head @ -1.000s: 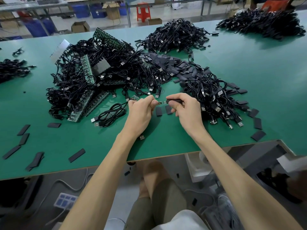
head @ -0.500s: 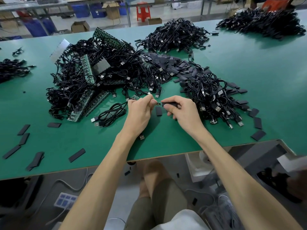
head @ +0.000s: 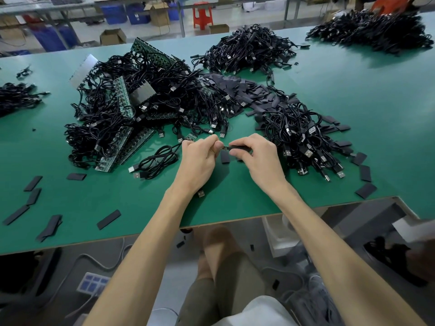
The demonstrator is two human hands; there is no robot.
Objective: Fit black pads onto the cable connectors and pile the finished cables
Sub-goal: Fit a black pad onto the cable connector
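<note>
My left hand (head: 200, 158) pinches the small connector end (head: 225, 148) of a black cable above the green table (head: 353, 95). That cable's coil (head: 157, 161) lies to the left of the hand, and a USB plug (head: 200, 193) shows under my wrist. My right hand (head: 255, 156) grips a black pad (head: 240, 148) and holds it against the connector tip. The two hands almost touch. A heap of black pads (head: 247, 90) lies behind them. A pile of cables (head: 303, 142) sits just right of my right hand.
A big tangle of cables and green circuit strips (head: 131, 109) fills the left middle. More cable piles lie at the back (head: 249, 48), far right (head: 376, 31) and far left (head: 16, 97). Loose pads (head: 108, 219) are scattered near the front edge, also at the right (head: 365, 172).
My right hand has shifted slightly left, bringing the pad closer onto the connector tip. My left hand has stayed in place.
</note>
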